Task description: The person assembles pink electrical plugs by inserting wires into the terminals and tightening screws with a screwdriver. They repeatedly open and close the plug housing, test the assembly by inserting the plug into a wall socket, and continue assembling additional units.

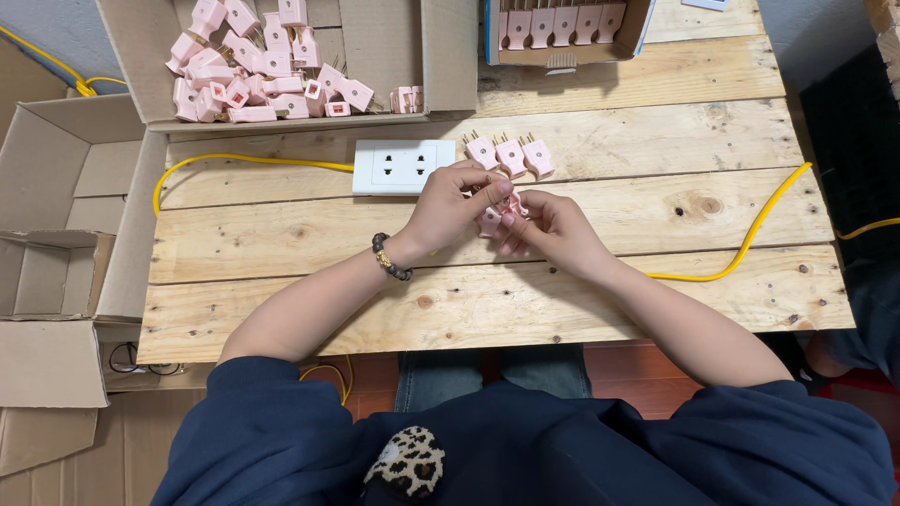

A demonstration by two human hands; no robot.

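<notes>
Three pink plugs [511,153] lie in a row beside one white double socket [403,167]. Two hands share one pink plug [489,221]. Two cardboard boxes [384,56] hold more plugs.

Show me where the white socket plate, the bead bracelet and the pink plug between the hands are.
white socket plate [403,167]: head view, middle of its face.
bead bracelet [389,258]: head view, beads on the left wrist.
pink plug [489,222]: head view, its body.
</notes>
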